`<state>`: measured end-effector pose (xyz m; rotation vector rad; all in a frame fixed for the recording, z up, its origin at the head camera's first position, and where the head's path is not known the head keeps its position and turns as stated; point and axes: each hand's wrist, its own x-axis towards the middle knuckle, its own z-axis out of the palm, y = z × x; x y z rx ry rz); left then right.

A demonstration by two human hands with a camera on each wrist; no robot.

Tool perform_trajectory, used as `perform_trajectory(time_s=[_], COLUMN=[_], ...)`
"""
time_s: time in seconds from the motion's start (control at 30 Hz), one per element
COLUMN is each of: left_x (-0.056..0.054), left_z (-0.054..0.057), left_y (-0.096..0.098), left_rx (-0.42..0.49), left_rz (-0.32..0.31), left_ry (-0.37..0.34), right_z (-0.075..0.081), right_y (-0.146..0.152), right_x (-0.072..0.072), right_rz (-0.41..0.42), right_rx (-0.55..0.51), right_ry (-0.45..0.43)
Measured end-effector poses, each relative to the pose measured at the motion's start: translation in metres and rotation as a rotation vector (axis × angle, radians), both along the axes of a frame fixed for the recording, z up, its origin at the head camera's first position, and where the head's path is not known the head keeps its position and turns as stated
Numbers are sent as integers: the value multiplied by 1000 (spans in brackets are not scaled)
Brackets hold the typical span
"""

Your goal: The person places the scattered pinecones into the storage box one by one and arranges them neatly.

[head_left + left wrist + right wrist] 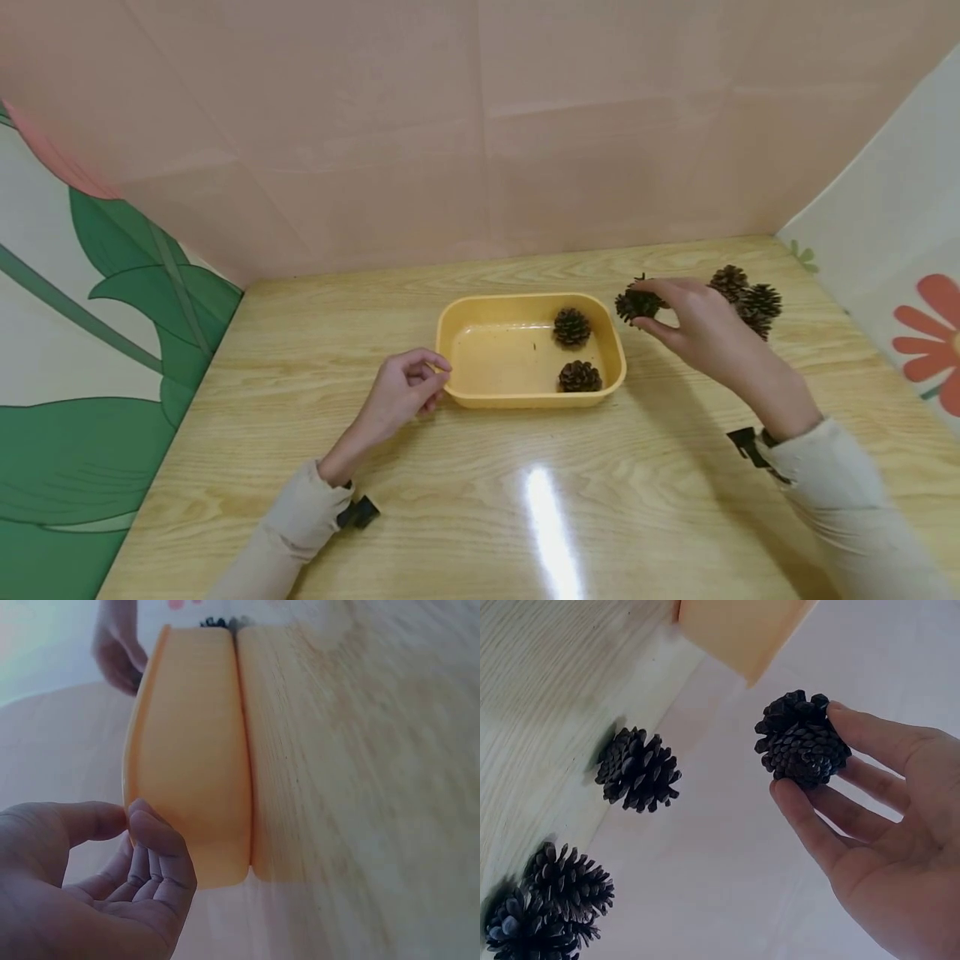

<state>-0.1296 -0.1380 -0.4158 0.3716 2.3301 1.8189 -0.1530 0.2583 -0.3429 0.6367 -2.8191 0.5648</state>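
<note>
At the near-left corner of a yellow plastic tub (480, 400), my left hand (401, 387) pinches the rim between thumb and forefinger. The other left fingers curl beside the tub's outer wall (195, 750) in the left wrist view. To the right of the tub, my right hand (705, 329) holds a dark brown pine cone (802, 742) by the fingertips, up off the table. Inside the tub, toward its right end, sit two pine cones: one at the back (572, 327) and one at the front (580, 377).
More pine cones (759, 304) lie on the wooden table (337, 325) behind the right hand. In the right wrist view, one pine cone (637, 769) stands apart from a cluster (566, 885). A pink backdrop (375, 125) rises at the table's far edge, with printed panels on both sides.
</note>
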Motion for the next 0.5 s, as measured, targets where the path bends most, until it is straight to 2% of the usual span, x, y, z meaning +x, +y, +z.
perform_trajectory(time_s=[0.23, 0.5], left_x=[0, -1], left_z=[-1, 0], left_y=[0, 0], left_rx=[-3, -11], left_rz=[6, 17], left_ry=[-7, -20], right_z=[-3, -8], right_y=[-7, -20], right_x=[2, 2], right_rz=[33, 147], right_rx=[-11, -25], right_ry=[41, 119])
